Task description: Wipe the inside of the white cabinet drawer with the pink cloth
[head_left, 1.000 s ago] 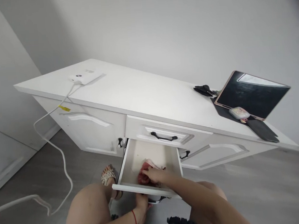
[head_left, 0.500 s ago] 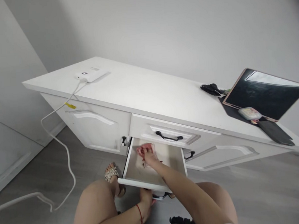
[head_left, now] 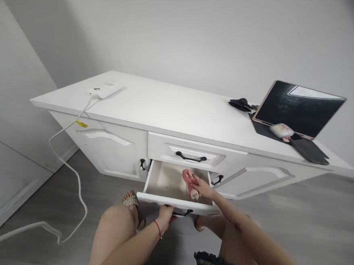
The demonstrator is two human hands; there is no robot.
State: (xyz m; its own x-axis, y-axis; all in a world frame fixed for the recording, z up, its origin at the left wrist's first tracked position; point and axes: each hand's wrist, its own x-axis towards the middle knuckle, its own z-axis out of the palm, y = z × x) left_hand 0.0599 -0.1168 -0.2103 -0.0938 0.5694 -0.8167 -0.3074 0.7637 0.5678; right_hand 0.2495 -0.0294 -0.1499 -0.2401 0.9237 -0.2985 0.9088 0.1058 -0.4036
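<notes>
An open drawer [head_left: 172,198] juts from the white cabinet, and its pale floor shows. My left hand [head_left: 165,215] is at the front panel, its fingers curled at the left end of the dark drawer handle [head_left: 185,212]. Over the right part of the drawer, my right hand [head_left: 200,186] grips a pink, soft-looking item with a pale rounded end [head_left: 194,194]. Its exact kind cannot be made out. The fingers hide part of that item.
On the cabinet top [head_left: 163,105] lie a white device [head_left: 104,90] with a trailing white cable [head_left: 77,176], a dark-screened tablet [head_left: 296,108], a small clear case [head_left: 281,130] and a black object [head_left: 240,104]. A closed drawer [head_left: 193,149] sits above the open one. My knees flank it.
The drawer has slid partway inward, with my left hand at its front. My right hand has raised the pink item off the drawer floor and moved it right.
</notes>
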